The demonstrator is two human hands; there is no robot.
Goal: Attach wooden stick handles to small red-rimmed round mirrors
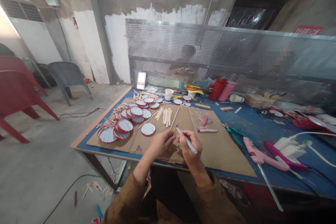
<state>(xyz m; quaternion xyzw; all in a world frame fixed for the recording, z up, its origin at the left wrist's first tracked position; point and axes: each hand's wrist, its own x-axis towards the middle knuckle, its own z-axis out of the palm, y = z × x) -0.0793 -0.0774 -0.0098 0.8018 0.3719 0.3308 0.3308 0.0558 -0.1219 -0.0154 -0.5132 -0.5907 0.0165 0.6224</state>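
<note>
My right hand (190, 145) is closed around a white marker pen (191, 145), its tip pointing away from me toward my other hand. My left hand (162, 143) is pinched close beside it, on what looks like a short wooden stick (176, 128); most of it is hidden by the fingers. Both hands are over a sheet of brown cardboard (217, 150). Just beyond them lie several flat craft sticks (167, 117) and a thin round stick (174, 118). A round disc with a red rim (148, 129) rests left of my left hand.
Several red-rimmed discs (124, 125) are piled at the left. A second marker (207, 131), green-handled pliers (232, 134) and a pink glue gun (264, 155) lie to the right. A paper cup (169, 93) and red bottle (218, 89) stand behind, before a perforated metal screen (162, 42).
</note>
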